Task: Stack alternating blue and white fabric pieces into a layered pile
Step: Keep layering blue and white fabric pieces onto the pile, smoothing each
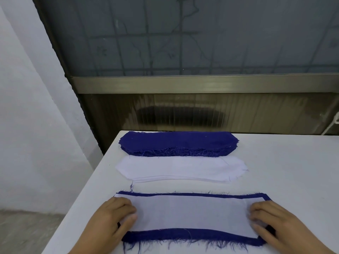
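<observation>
A layered pile lies at the near edge of the white table (286, 162): a white fabric piece (190, 213) on top of a frayed blue piece (192, 235) that shows as a border all round it. My left hand (111, 220) rests on the white piece's left end, fingers bent down onto the cloth. My right hand (275, 222) rests on its right end the same way. Behind the pile lies a stack of white pieces (179, 168), and behind that a thick stack of blue pieces (178, 143).
The table's left edge runs diagonally beside my left hand, with grey floor (27, 233) below. A brown ribbed panel and dark screen (201, 114) stand right behind the table. White table surface extends to the right of the stacks.
</observation>
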`<state>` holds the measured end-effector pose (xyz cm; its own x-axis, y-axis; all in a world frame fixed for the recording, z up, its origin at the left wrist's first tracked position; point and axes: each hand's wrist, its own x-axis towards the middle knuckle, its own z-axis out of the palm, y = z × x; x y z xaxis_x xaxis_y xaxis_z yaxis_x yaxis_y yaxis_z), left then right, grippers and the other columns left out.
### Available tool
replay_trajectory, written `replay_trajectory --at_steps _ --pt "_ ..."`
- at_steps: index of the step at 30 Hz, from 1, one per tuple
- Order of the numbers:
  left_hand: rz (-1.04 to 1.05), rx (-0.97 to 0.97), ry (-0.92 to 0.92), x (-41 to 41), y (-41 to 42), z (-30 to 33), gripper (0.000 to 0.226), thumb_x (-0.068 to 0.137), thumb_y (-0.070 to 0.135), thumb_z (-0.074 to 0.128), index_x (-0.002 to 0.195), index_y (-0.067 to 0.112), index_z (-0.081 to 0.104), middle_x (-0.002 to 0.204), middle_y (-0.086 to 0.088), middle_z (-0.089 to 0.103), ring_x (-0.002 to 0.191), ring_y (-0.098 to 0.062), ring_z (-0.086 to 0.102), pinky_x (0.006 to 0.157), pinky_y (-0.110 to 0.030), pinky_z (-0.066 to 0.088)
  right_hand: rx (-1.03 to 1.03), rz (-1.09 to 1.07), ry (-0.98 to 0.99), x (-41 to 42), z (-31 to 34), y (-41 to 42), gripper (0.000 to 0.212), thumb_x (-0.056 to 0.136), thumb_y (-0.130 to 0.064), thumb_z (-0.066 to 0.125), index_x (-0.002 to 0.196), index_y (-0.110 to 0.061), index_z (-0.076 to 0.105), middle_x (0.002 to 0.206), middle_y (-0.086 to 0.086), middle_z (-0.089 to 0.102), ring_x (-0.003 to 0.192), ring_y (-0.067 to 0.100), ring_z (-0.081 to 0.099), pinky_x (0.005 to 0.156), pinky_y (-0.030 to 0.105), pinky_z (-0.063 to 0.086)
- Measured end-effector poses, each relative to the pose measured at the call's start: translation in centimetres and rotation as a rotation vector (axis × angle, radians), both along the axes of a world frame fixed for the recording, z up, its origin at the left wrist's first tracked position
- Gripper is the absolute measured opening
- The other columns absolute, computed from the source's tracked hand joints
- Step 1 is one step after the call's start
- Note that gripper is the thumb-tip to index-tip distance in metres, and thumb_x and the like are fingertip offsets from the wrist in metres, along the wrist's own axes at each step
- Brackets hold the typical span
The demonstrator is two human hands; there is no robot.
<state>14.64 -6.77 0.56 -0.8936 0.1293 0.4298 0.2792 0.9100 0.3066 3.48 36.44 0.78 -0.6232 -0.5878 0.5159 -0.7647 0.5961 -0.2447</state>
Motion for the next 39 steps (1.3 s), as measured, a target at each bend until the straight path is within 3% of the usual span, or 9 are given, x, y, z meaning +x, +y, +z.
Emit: replay_trajectory --at_steps 6,10,14,20,24,26,29,32,39 --pt "0.027 0.005 -0.047 -0.3 -0.1 -0.7 0.048 0.092 0.060 0.034 0.087 0.028 0.068 0.093 0.019 0.057 0.085 0.004 0.046 0.079 -0.012 0.038 0.058 -0.020 -0.071 -0.1 -0.4 0.7 0.047 0.095 -0.052 0.037 0.082 -0.023 0.071 0.095 -0.016 0.062 0.088 -0.002 0.055 0.077 0.014 0.045" --pt "0.016 -0.027 -0.092 -0.3 -0.3 -0.4 0.030 0.089 0.055 0.046 0.091 0.031 0.064 0.097 0.022 0.054 0.089 0.005 0.045 0.082 -0.009 0.035 0.170 -0.028 -0.064 -0.3 0.3 1.0 0.007 0.076 -0.027 0.067 0.082 -0.024 0.067 0.096 -0.016 0.058 0.085 0.002 0.055 0.078 0.011 0.040" --pt "0.057 -0.109 -0.161 -1.1 0.0 0.5 0.007 0.079 0.039 0.055 0.080 0.033 0.059 0.085 0.023 0.052 0.078 0.002 0.045 0.071 -0.016 0.038 0.304 -0.035 -0.060 -0.8 0.8 0.6 0.020 0.064 -0.010 0.072 0.073 -0.022 0.058 0.082 -0.012 0.054 0.070 0.010 0.051 0.067 0.020 0.041" --pt "0.142 -0.118 -0.166 -3.5 2.5 1.3 0.017 0.080 0.021 0.072 0.066 0.022 0.063 0.067 0.013 0.055 0.064 -0.006 0.049 0.056 -0.019 0.041 0.364 0.004 -0.059 -1.3 1.2 -0.4 0.018 0.065 -0.013 0.067 0.068 -0.022 0.052 0.071 -0.011 0.049 0.063 0.011 0.048 0.059 0.021 0.040" --pt "0.098 -0.079 -0.139 -5.6 4.7 1.1 0.002 0.085 0.022 0.069 0.083 0.022 0.069 0.084 0.011 0.062 0.076 -0.006 0.053 0.066 -0.020 0.047 0.384 -0.008 -0.091 -2.5 1.8 -1.3 0.016 0.070 -0.014 0.066 0.067 -0.023 0.053 0.069 -0.013 0.049 0.062 0.008 0.046 0.056 0.019 0.040" --pt "0.082 -0.029 -0.114 -7.4 6.0 0.7 0.010 0.088 0.021 0.065 0.096 0.020 0.070 0.098 0.010 0.064 0.087 -0.009 0.057 0.077 -0.020 0.046 0.309 -0.036 -0.126 -3.5 1.9 -2.5 0.014 0.076 -0.012 0.067 0.073 -0.022 0.058 0.073 -0.013 0.053 0.065 0.007 0.046 0.058 0.017 0.039" --pt "0.041 0.021 -0.096 -10.7 8.5 0.0 0.028 0.093 0.020 0.057 0.120 0.017 0.064 0.122 0.007 0.060 0.110 -0.011 0.054 0.096 -0.015 0.032 0.161 -0.075 -0.191 -5.8 1.7 -5.2 0.006 0.090 -0.015 0.060 0.092 -0.020 0.063 0.093 -0.011 0.058 0.082 0.007 0.052 0.072 0.019 0.043" --pt "0.041 0.060 -0.108 -13.4 10.1 -0.7 0.035 0.097 0.023 0.050 0.131 0.018 0.056 0.135 0.007 0.053 0.121 -0.009 0.047 0.100 -0.011 0.023 0.104 -0.159 -0.289 -8.4 1.0 -7.4 0.013 0.096 -0.020 0.052 0.105 -0.019 0.061 0.106 -0.010 0.056 0.096 0.009 0.051 0.087 0.022 0.045" --pt "0.080 0.147 -0.118 -15.3 10.5 -2.3 0.030 0.094 0.027 0.058 0.121 0.016 0.063 0.123 0.004 0.061 0.112 -0.012 0.052 0.101 -0.026 0.040 0.090 -0.273 -0.444 -11.0 0.1 -9.1 0.006 0.095 -0.023 0.055 0.096 -0.022 0.060 0.102 -0.008 0.055 0.095 0.010 0.050 0.089 0.021 0.045"
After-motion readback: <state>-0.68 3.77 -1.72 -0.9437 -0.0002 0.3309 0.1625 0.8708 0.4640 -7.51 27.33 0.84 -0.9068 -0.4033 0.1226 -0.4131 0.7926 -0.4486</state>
